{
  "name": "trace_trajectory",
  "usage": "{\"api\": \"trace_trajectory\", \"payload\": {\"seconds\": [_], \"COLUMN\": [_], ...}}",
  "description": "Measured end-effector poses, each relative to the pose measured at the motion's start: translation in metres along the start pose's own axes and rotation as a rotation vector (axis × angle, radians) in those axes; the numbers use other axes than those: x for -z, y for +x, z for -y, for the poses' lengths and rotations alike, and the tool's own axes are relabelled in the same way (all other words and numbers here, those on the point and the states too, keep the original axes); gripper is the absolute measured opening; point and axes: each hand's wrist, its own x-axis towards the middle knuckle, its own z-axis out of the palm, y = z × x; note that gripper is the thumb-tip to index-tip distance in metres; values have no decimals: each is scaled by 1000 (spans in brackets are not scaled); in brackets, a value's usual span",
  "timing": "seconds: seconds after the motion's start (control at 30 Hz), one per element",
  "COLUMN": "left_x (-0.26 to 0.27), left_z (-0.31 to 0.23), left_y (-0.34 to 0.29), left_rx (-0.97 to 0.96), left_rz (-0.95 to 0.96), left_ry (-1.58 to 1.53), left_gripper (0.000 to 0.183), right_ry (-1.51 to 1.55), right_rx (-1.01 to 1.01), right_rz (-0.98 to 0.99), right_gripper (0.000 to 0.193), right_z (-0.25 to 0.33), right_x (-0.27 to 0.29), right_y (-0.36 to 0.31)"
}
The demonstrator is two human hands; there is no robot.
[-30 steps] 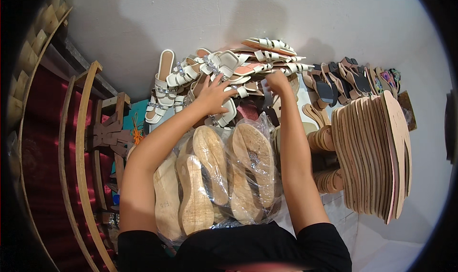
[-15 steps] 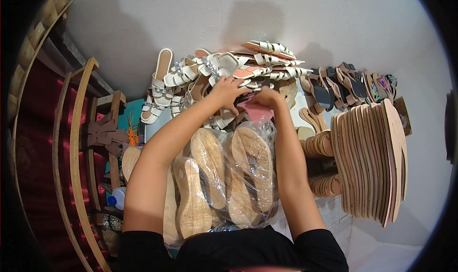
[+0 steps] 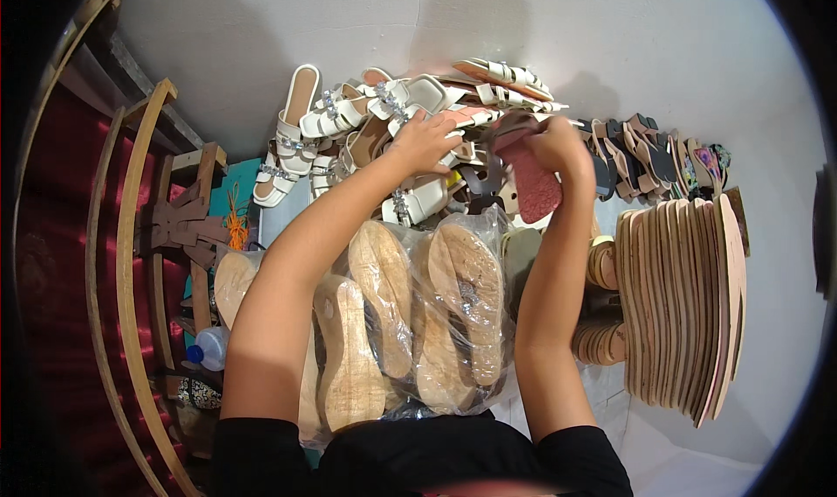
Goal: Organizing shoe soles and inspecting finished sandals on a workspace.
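My right hand [image 3: 561,146] is closed around a sandal with a dark strap and a dusty pink-red sole [image 3: 534,183], lifted over the right part of the shoe pile and partly blurred. My left hand [image 3: 425,145] lies against the heap of white sandals [image 3: 417,199], fingers apart, touching those at its middle. Several of these sandals carry clear jewelled straps. Others lie stacked on their sides behind my hands. In front of me, between my forearms, pale wooden shoe soles [image 3: 356,353] are wrapped in clear plastic.
A tall stack of tan soles [image 3: 671,301] stands at the right. Black-and-tan sandals [image 3: 641,157] line the wall behind it. At the left are a curved wooden rack [image 3: 131,262], orange cord [image 3: 236,222] and a blue-capped bottle [image 3: 209,349].
My right hand has pulled the pink-soled sandal out of the pile, up and to the right. My left hand has stayed on the white sandals, shifting only slightly.
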Motion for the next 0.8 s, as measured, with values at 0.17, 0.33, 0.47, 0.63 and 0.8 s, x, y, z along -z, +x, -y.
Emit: {"api": "trace_trajectory", "payload": {"seconds": [0.17,0.33,0.47,0.63,0.8], "left_x": [2,-7,-25,7,73], "left_z": [-10,-26,-23,0,30], "left_y": [4,8,10,2,-25], "left_rx": [20,81,49,28,155], "left_rz": [70,7,-56,-38,-166], "left_ry": [35,101,154,69,-28], "left_gripper": [40,32,30,27,43], "right_ry": [85,296,319,473,506], "right_rx": [-4,-68,-139,-119,-126], "right_rz": [-324,-451,-503,-693,-733], "right_gripper": [31,38,37,38,37], "right_z": [18,4,2,-15,-22], "right_x": [13,-2,-20,-29,-36], "right_y": [-15,0,0,0,2]}}
